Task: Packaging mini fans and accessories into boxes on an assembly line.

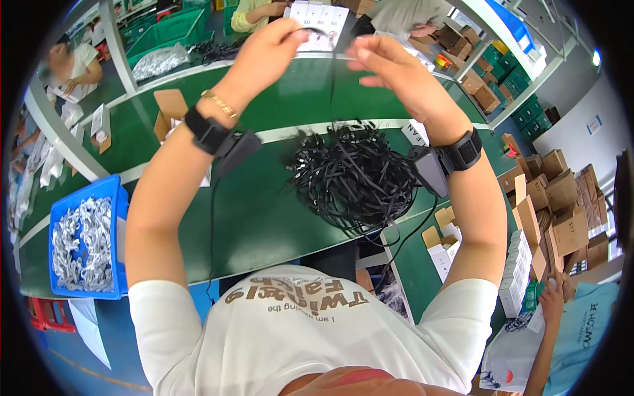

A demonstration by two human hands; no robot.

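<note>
Both arms are raised over the green workbench, above a tangled pile of thin black cords [353, 175]. My left hand [281, 39] is closed, with thumb and fingers pinched on one black cord [332, 82]. That cord arches to the right from my fingertips and hangs down toward the pile. Close beside it on the right, my right hand [386, 59] has its fingers stretched and apart, seemingly without a grip on the cord. Behind the hands stands a group of white printed boxes [323, 23].
At the left, a blue bin [121, 231] holds bundled white cables. Opened cartons [172, 105] stand on the bench [244, 231]; small white boxes [518, 264] line the right. Co-workers sit across the bench and at lower right. Dark wires run from both wrist modules. Brown cartons [568, 231] are stacked at right.
</note>
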